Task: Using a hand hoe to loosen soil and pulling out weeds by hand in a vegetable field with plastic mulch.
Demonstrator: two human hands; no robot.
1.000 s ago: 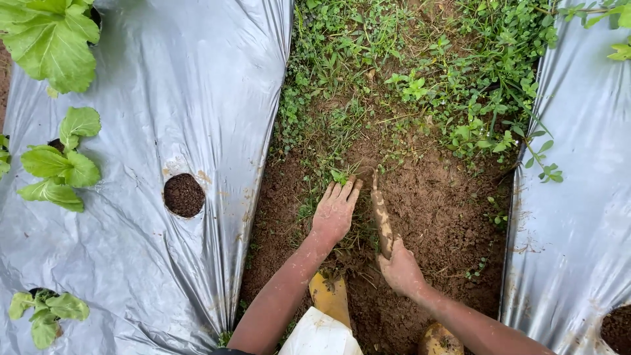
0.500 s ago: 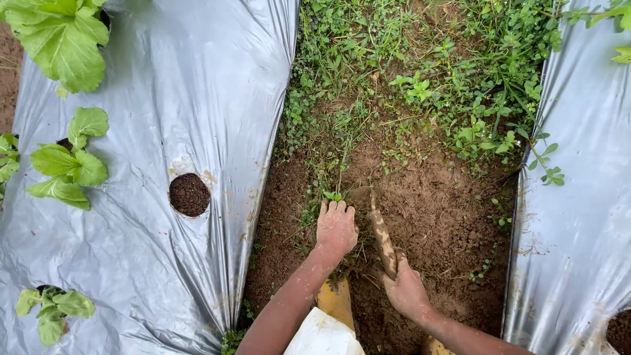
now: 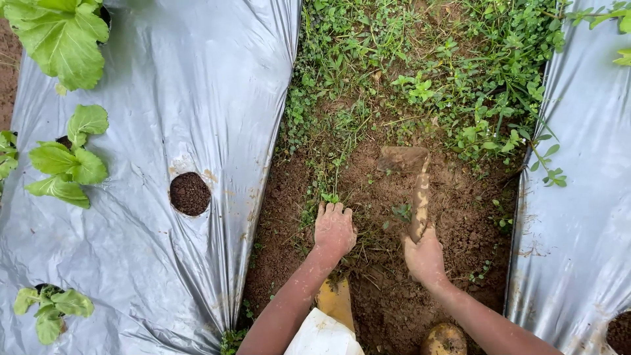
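My right hand (image 3: pixel 424 257) grips the muddy handle of a small hand hoe (image 3: pixel 413 177), whose soil-caked blade lies on the ground at the edge of the weeds (image 3: pixel 420 72). My left hand (image 3: pixel 334 229) is closed in a fist, pressed down on a tuft of small weeds (image 3: pixel 328 197) at the bare soil's left side. The two hands are about a hand's width apart over the brown dirt furrow (image 3: pixel 388 283). Both forearms are smeared with mud.
Silver plastic mulch sheets (image 3: pixel 164 131) cover the beds left and right (image 3: pixel 578 197). Leafy green seedlings (image 3: pixel 66 158) grow through holes on the left; one hole (image 3: pixel 190 194) shows only soil. Yellow boots (image 3: pixel 336 302) stand below my arms.
My left hand went from flat and spread to a closed fist and drew back toward me. My right hand slid lower on the hoe, and the blade now lies farther out near the weeds.
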